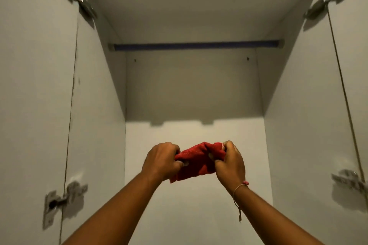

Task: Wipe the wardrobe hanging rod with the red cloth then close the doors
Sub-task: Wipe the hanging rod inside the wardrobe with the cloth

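Note:
The red cloth (196, 160) is bunched between both hands in front of the open white wardrobe. My left hand (161, 160) grips its left end and my right hand (231, 162) grips its right end. The dark hanging rod (196, 45) runs across the wardrobe near the top, well above the cloth and apart from it. The left door (33, 89) and the right door (352, 61) both stand open at the sides.
Metal hinges sit on the left door (59, 203) and the right door (348, 182), with more near the top corners. The wardrobe back wall (195, 85) is bare and nothing hangs inside. A thin bracelet is on my right wrist.

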